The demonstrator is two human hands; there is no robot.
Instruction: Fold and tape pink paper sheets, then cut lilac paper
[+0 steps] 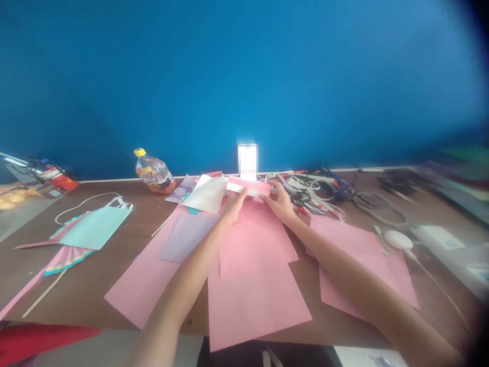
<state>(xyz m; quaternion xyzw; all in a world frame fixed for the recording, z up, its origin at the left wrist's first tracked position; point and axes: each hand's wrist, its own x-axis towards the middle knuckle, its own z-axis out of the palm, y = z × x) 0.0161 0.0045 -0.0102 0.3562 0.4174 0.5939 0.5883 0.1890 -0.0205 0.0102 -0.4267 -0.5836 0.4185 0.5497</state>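
Note:
Both my arms reach forward over the brown table [91, 285]. My left hand [234, 204] and my right hand [280, 200] pinch the two ends of a narrow folded strip of pink paper [250, 186], held just above the table near the wall. Under my arms lie several large pink sheets [252, 295]. A white sheet [206, 193] and a pale lilac sheet [187, 237] sit just left of my left hand.
A plastic bottle with a yellow cap [155, 176] lies at the wall. A light blue sheet and a folded paper fan [91, 229] lie left. Tangled cables and tools [324, 193] crowd the right rear. A white object [397, 238] sits at right. The blue wall [244, 76] closes the back.

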